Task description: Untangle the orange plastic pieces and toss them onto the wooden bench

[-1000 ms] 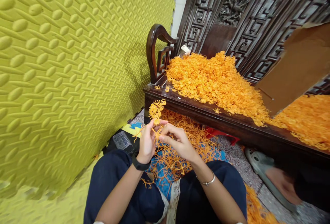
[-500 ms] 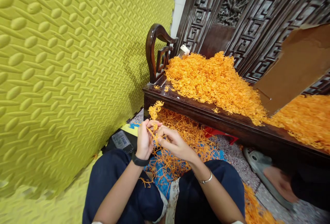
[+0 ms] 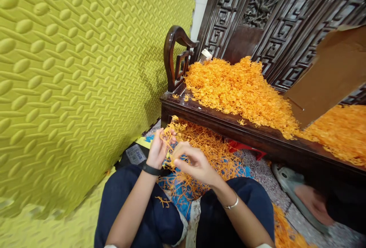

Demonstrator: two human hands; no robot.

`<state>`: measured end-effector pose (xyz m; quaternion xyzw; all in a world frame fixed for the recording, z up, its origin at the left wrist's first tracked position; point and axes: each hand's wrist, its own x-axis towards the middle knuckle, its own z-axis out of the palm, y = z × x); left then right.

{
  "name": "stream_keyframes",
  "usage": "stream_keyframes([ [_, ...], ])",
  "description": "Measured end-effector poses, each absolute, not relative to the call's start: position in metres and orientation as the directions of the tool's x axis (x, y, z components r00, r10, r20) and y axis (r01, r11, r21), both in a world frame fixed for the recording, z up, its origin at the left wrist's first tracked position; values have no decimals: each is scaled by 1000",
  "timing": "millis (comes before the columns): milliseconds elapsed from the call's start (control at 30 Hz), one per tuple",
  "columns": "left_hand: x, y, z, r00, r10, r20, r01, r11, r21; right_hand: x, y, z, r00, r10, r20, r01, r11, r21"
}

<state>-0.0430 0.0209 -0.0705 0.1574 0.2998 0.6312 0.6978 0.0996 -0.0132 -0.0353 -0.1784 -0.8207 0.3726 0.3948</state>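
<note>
My left hand (image 3: 158, 152), with a dark band at the wrist, is closed around thin orange plastic pieces (image 3: 166, 138). Spidery ends of these stick up past the fingertips. Just to its right is my right hand (image 3: 194, 163), a bangle on its wrist, with thumb and fingers curled toward each other. Its fingertips are blurred; a small orange bit shows beside them, and I cannot tell exactly what they grip. Beneath both hands a heap of orange strands (image 3: 213, 152) lies on a blue sheet (image 3: 180, 198) between my knees.
A dark wooden bench (image 3: 200, 115) bears a big pile of small orange spidery pieces (image 3: 228, 84) and a leaning cardboard sheet (image 3: 328, 72). Yellow padded matting (image 3: 85, 69) covers the left wall. Another person's foot in a grey clog (image 3: 300, 198) is at right, near a red plastic object (image 3: 247, 148).
My left hand has tilted and shifted slightly left, the orange pieces still in it. My right hand has drawn downward, away from the strands, and the two hands are a little further apart.
</note>
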Motion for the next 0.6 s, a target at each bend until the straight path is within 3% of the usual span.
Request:
stream_keyframes([
  [100, -44, 23, -70, 34, 989, -144, -782, 116, 613, 121, -28, -5, -357, 523, 774, 42, 837, -546],
  [167, -42, 23, -71, 37, 999, -19, -744, 40, 667, 135, -34, 18, -192, 393, 899, 214, 911, -352],
  [267, -37, 19, -72, 55, 978, 200, -666, -114, 737, 146, -14, 50, 19, 14, 1000, 515, 857, -21],
  [333, -35, 17, -71, 72, 956, 284, -641, -173, 747, 149, 24, 62, 102, -266, 959, 673, 728, 131],
  [367, -34, 15, -70, 83, 948, 307, -633, -188, 751, 151, 47, 65, 64, -215, 974, 723, 684, 103],
  [433, -33, 12, -68, 106, 938, 329, -602, -203, 773, 155, 87, 61, -98, 76, 992, 781, 624, 29],
  [500, -34, 10, -68, 124, 936, 328, -544, -213, 812, 159, 105, 47, -193, 348, 917, 799, 598, -59],
  [600, -34, 9, -68, 142, 935, 325, -476, -223, 851, 156, 79, 20, -195, 519, 832, 683, 681, -264],
])
